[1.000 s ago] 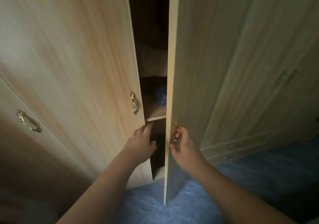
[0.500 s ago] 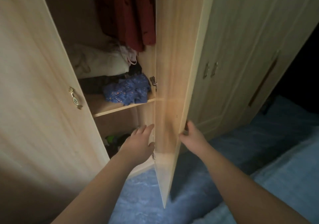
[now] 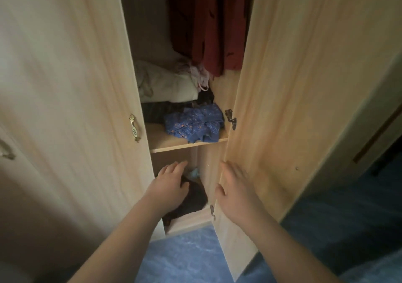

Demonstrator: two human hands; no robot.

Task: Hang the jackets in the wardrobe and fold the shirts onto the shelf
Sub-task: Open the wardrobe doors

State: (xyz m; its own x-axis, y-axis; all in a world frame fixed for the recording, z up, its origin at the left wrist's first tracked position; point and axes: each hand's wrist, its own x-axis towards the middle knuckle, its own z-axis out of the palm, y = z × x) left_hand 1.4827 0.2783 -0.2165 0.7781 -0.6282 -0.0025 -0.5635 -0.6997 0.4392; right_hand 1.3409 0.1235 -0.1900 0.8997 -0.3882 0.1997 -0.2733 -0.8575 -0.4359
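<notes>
The left hand (image 3: 168,187) reaches into the lower compartment with its fingers straight and loosely spread, holding nothing. It is poised over a dark garment (image 3: 193,197) heaped there, and whether it touches the cloth cannot be told. A small light blue item (image 3: 193,172) lies just behind the fingertips. The right hand (image 3: 235,191) lies flat, fingers straight, against the inner face of the open right wardrobe door (image 3: 293,86), close to its hinged edge and just above the lower hinge (image 3: 212,212). Above both hands runs the shelf (image 3: 187,146), where a blue patterned garment (image 3: 195,123) sits crumpled at the front right, with dark striped fabric (image 3: 158,112) and a cream bundle (image 3: 167,84) behind it. Dark red garments (image 3: 213,21) hang over the shelf. The left wardrobe door (image 3: 76,86) bears a brass handle (image 3: 134,131), and a blue floor (image 3: 185,256) lies below.
</notes>
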